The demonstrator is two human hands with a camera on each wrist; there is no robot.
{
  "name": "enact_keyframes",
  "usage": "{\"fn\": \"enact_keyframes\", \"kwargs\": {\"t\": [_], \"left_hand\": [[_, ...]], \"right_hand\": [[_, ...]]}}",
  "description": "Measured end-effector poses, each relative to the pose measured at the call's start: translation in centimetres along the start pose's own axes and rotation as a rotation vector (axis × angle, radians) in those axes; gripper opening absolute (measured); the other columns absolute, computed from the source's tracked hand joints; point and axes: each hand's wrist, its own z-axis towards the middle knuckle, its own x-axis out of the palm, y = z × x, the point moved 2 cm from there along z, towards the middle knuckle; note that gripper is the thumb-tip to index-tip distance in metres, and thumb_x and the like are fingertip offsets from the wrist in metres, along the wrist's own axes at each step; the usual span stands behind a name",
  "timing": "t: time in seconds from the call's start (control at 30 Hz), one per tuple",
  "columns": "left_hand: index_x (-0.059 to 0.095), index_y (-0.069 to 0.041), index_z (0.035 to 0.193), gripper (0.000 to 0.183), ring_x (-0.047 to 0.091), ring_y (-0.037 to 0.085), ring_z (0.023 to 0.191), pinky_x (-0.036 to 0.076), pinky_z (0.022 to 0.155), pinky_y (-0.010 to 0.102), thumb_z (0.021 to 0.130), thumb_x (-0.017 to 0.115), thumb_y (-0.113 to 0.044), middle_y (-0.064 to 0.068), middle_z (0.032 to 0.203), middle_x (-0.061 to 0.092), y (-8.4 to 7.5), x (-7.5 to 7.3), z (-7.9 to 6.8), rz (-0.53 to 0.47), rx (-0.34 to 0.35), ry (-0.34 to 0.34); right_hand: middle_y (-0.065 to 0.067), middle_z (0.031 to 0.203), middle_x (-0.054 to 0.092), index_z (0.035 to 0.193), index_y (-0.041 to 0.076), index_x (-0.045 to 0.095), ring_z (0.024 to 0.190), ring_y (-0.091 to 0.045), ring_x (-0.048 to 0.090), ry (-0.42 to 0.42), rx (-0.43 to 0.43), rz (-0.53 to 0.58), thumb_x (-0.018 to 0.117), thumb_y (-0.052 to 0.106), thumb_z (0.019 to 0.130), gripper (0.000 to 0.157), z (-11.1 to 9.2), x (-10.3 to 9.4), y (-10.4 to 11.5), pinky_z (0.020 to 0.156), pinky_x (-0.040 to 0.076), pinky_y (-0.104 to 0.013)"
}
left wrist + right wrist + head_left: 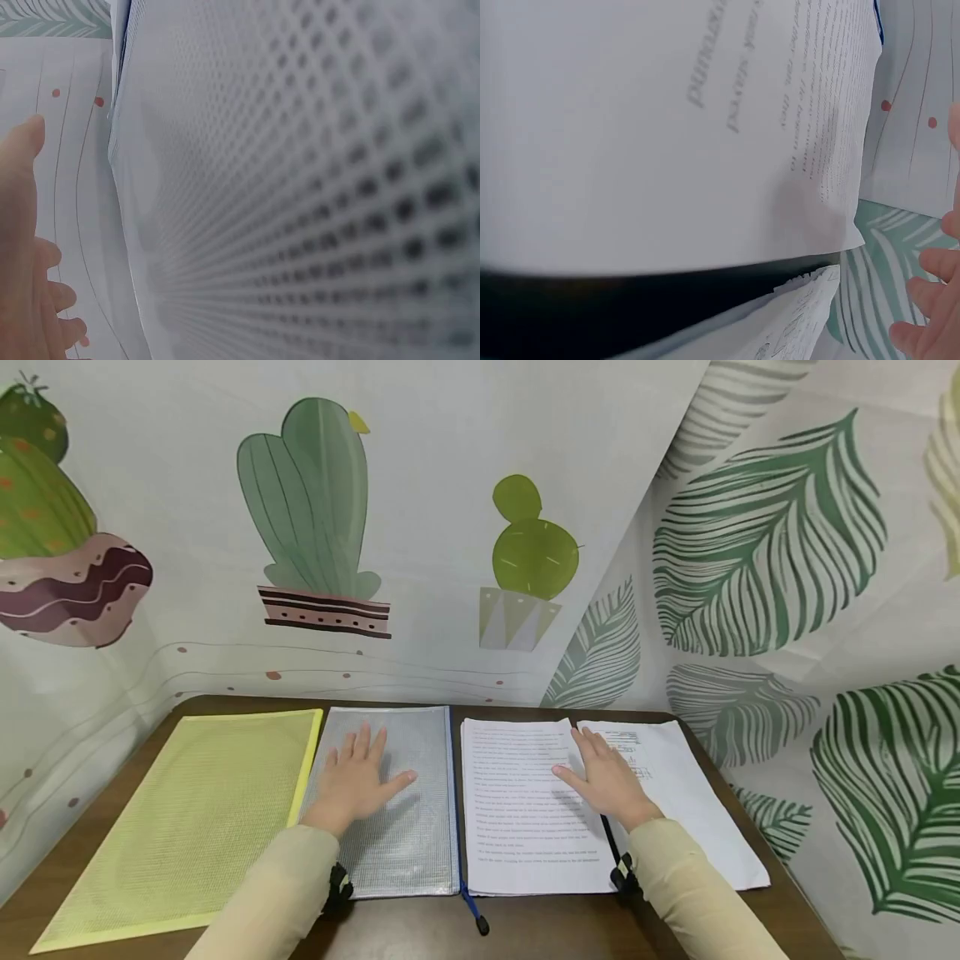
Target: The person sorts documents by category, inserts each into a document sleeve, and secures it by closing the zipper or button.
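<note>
Even light fell across the grey pouch (420,852), the left hand (356,783) shadowing it faintly. Right of the pouch, printed sheets (517,827) looked bright, their text soft. In the left wrist view, the pouch's nearest mesh (420,225) blurred.

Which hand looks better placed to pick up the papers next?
Probably the right hand: it is above the papers and holds nothing. The left hand is also free, but it is over the grey folder, farther from them.

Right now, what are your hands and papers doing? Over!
Left hand open, above grey mesh folder. Right hand open, above papers. Both hands empty. Nothing seen lying on the papers.
</note>
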Motion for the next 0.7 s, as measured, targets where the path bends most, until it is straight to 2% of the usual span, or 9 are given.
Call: {"fn": "enact_keyframes", "kwargs": {"t": [0.3,0.53,0.7], "left_hand": [[0.018,-0.004,0.151,0.099,0.016,0.048,0.140,0.018,0.110,0.065,0.084,0.037,-0.074,0.024,0.156,0.015,-0.9,0.0,-0.1,-0.009,-0.012,0.029],[0.022,-0.001,0.149,0.097,0.023,0.051,0.137,0.023,0.107,0.066,0.085,0.040,-0.071,0.027,0.153,0.022,-1.7,0.3,0.0,-0.001,-0.014,0.037],[0.023,0.000,0.148,0.096,0.026,0.050,0.136,0.026,0.106,0.065,0.085,0.042,-0.070,0.027,0.152,0.024,-2.1,0.5,0.0,-0.007,-0.012,0.041]], "right_hand": [[-0.026,0.151,0.028,0.148,0.000,0.026,0.135,-0.045,0.031,0.016,0.037,0.057,0.047,0.058,0.091,0.084,-0.2,0.2,0.0,0.108,0.031,-0.058],[-0.028,0.148,0.032,0.147,-0.002,0.025,0.135,-0.045,0.032,0.060,0.093,0.142,0.052,0.052,0.091,0.082,-0.3,0.2,-0.1,0.108,0.031,-0.057],[-0.028,0.147,0.034,0.146,-0.004,0.027,0.134,-0.046,0.033,0.075,0.109,0.160,0.054,0.048,0.091,0.080,-0.2,0.3,-0.2,0.108,0.031,-0.057]]}}
